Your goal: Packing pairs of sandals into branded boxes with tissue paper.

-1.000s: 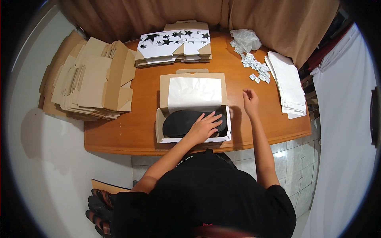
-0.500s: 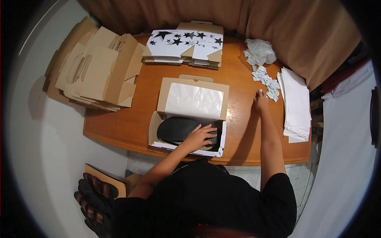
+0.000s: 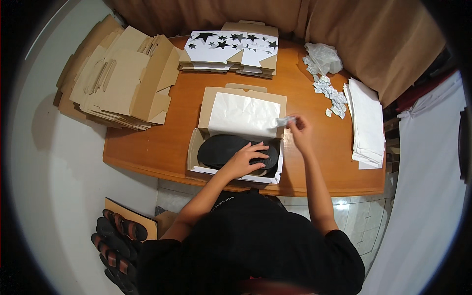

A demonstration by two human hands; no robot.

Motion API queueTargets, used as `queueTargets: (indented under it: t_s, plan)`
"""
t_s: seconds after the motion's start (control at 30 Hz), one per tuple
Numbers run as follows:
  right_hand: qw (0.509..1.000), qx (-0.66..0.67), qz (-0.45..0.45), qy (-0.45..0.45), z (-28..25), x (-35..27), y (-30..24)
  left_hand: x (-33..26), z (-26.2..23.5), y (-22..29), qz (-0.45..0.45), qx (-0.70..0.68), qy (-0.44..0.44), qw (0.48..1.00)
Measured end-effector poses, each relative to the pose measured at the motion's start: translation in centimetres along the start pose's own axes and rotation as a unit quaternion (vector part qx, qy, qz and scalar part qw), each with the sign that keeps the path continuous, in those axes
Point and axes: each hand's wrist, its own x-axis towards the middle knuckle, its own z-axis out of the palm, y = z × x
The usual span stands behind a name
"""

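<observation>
While sandals with brown straps (image 3: 118,227) lie at the lower left beside the wall, a leaning stack of flattened brown cardboard (image 3: 115,83) fills the left end of the wooden counter (image 3: 147,155). Next, toward the back, comes a pile of white cardboard printed with black stars (image 3: 223,51), its brown undersides showing at the edges.

In front of that pile, near the counter's front edge, an open box (image 3: 194,143) stands with its lid raised toward the back and a white sheet (image 3: 243,113) lying against the lid. A black sole (image 3: 219,150) lies lengthwise inside. The left hand (image 3: 247,161) rests on the sole's right part with fingers spread, its grip released and pressing flat from above.

Farther right, a small pale packet (image 3: 283,122) shows in front of the lid's right edge, pinched in the grip of the right hand (image 3: 301,132) between thumb and fingers; whether it touches the lid, I cannot tell. Beyond, a crumpled clear plastic bag (image 3: 324,59) sits behind scattered packets (image 3: 330,94), and a stack of white sheets (image 3: 366,120) lies along the counter's right end.
</observation>
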Motion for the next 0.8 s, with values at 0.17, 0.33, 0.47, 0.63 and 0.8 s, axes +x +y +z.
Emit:
queueTargets:
  t_s: [0.17, 0.33, 0.47, 0.63, 0.8]
  plan:
    - [0.998, 0.036, 0.041, -0.044, 2.5, -2.7, -1.2, -0.9, -1.1, 0.5, 0.028, -0.004, 0.033, 0.999]
    - [0.999, 0.028, 0.022, 0.032, 0.8, -2.4, -0.7, -2.1, -1.8, 0.3, 0.021, -0.018, 0.057, 0.998]
    - [0.998, -0.041, 0.040, -0.035, 0.5, -2.9, -3.1, -2.8, -2.3, -0.1, 0.017, -0.023, 0.070, 0.997]
    - [0.951, -0.297, -0.054, -0.063, 2.4, -4.2, -4.9, -3.2, -2.6, 0.0, 0.016, -0.016, 0.075, 0.997]
    - [0.963, -0.269, -0.026, -0.013, 1.0, -3.5, -2.9, -3.5, -2.1, -1.1, 0.027, 0.005, 0.054, 0.998]
